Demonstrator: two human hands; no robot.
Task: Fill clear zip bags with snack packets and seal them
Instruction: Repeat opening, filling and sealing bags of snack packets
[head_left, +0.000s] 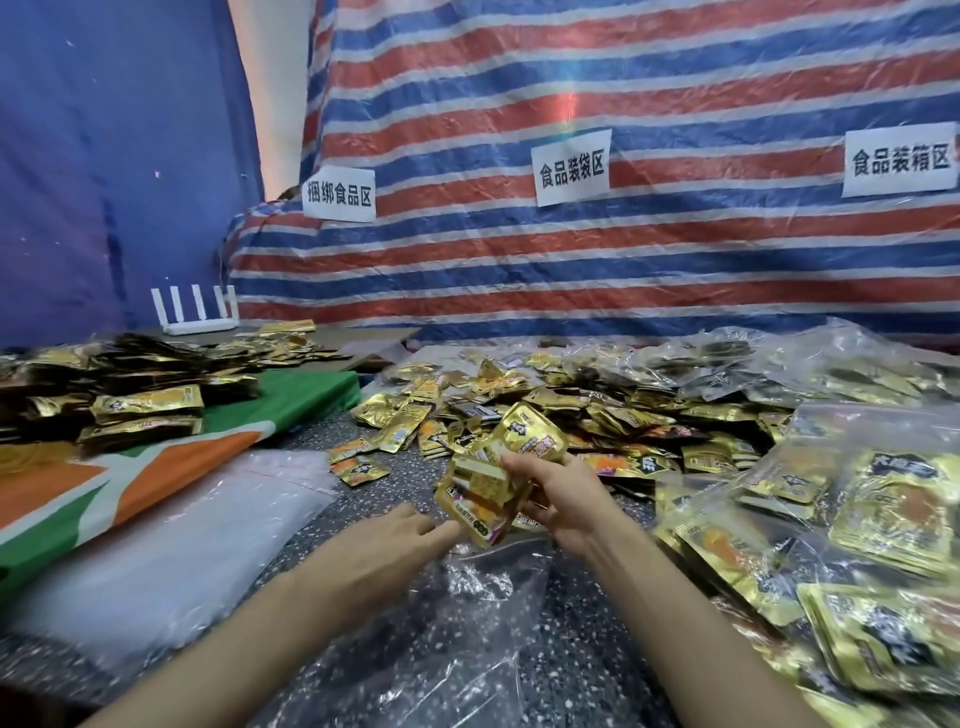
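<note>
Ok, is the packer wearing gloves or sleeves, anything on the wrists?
No gloves. The left forearm and right forearm are bare up to the frame edge, no sleeve showing. No watch, band or bracelet on either wrist, and no rings that I can see.

Head camera looks forward and down, close over table (363, 447).

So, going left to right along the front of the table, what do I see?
Green-and-orange cloth → pile of empty clear bags → left hand → gold packets → right hand gripping them → filled zip bags.
</note>
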